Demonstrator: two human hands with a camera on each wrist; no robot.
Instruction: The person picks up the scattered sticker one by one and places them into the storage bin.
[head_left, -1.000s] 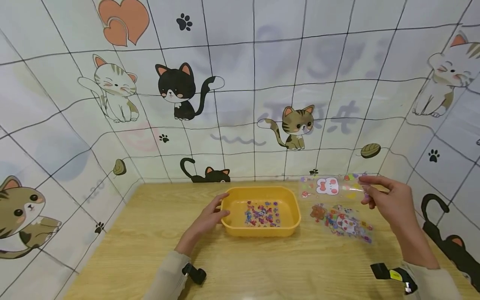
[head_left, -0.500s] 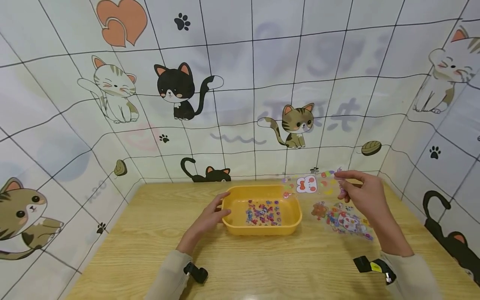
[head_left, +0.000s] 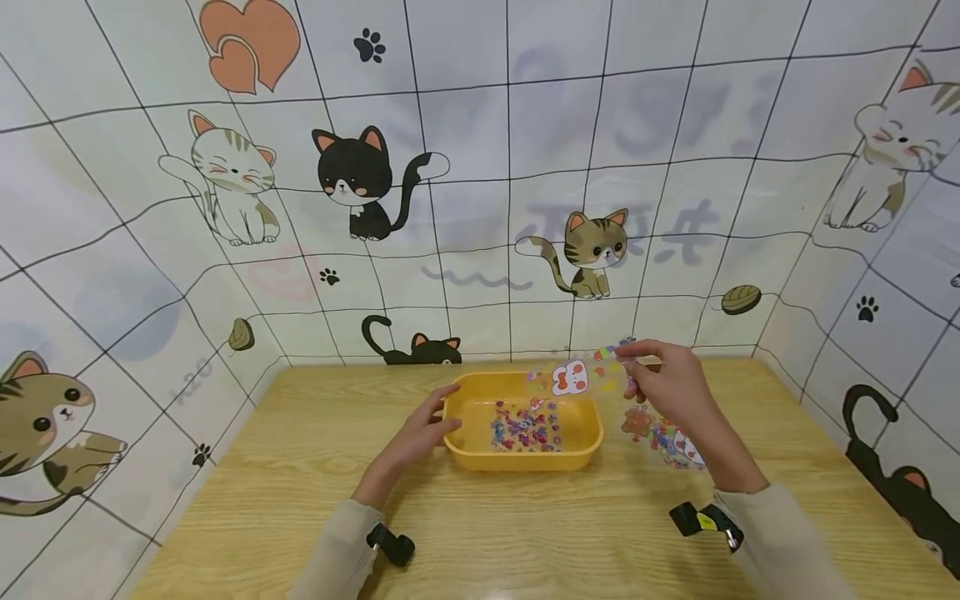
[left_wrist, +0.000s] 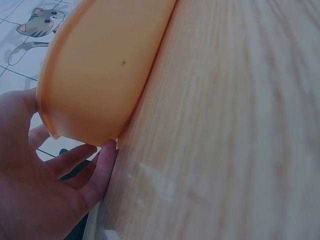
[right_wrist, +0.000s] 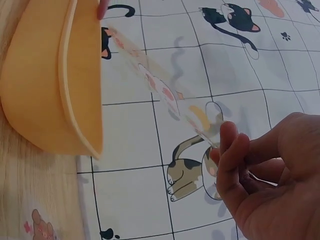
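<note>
A clear sticker sheet with a white bunny face and small colourful prints hangs over the right part of a yellow plastic basin. My right hand pinches the sheet's right end between thumb and fingers. In the right wrist view the sheet slants from the fingertips toward the basin's opening. My left hand holds the basin's left end, thumb over the rim. In the left wrist view its fingers touch the basin's end wall. Inside the basin lies a clear sheet of small colourful stickers.
More clear sticker sheets, with a brown bear and a bunny face, lie on the wooden table right of the basin, partly hidden by the right hand. A cat-print cloth wall stands behind and at both sides.
My right hand has moved left with the bunny sticker sheet, from over the loose sheets to over the basin's right part. The left hand stays on the basin.
</note>
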